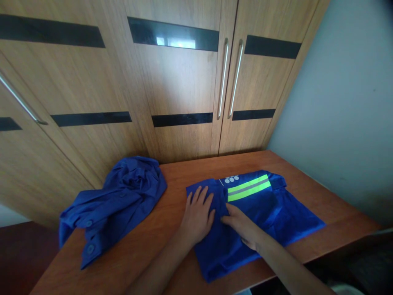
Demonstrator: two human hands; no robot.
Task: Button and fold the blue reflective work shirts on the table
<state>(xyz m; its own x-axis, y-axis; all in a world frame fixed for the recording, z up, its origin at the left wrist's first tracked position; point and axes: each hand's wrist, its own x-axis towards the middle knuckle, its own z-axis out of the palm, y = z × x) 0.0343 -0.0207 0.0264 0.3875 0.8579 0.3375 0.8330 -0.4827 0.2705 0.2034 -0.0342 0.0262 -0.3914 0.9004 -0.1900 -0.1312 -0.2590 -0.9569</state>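
A blue work jacket (248, 211) lies on the wooden surface, partly folded, with a yellow-green and grey reflective stripe and white round marks near its far edge. My left hand (198, 215) rests flat on the folded-over left part, fingers spread. Beside it, my right hand (242, 227) is at the inner edge of that fold, its fingers bent and closed on the cloth; some fingertips are hidden. The jacket's right part tapers to a point on the surface.
A crumpled blue garment (125, 205) with buttons lies to the left, hanging over the edge. The reddish-brown wooden surface (172, 176) backs onto a wardrobe (181, 82) with metal handles and dark strips. A pale wall (344, 110) borders the right side.
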